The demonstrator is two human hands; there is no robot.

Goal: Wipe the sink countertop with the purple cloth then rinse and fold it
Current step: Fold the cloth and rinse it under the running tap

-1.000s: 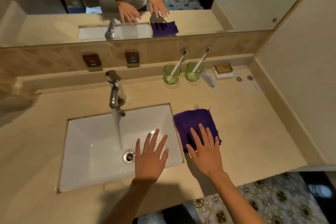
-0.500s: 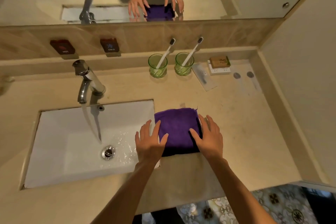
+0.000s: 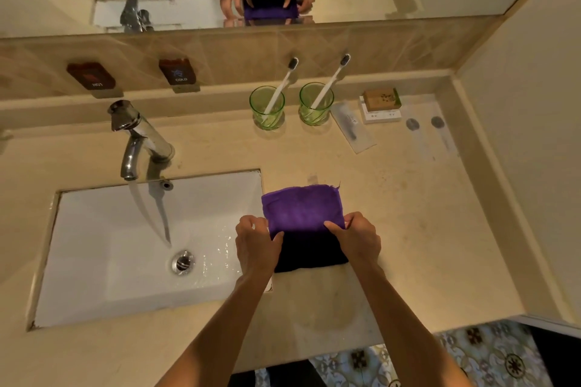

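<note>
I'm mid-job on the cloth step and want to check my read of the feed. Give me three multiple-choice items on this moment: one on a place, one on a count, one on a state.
1. Where does the purple cloth lie?
A. In the sink basin
B. On the countertop right of the sink
C. Draped over the faucet

2. How many green cups stand by the back wall?
A. One
B. Two
C. Three

3. What is the faucet doing?
A. Running
B. Off
C. Hidden by a hand

Key: 1 B, the cloth rests on the countertop beside the sink, gripped by the left hand and right hand. 2 B, two green cups, each holding a toothbrush. 3 A, a stream falls toward the drain.
</note>
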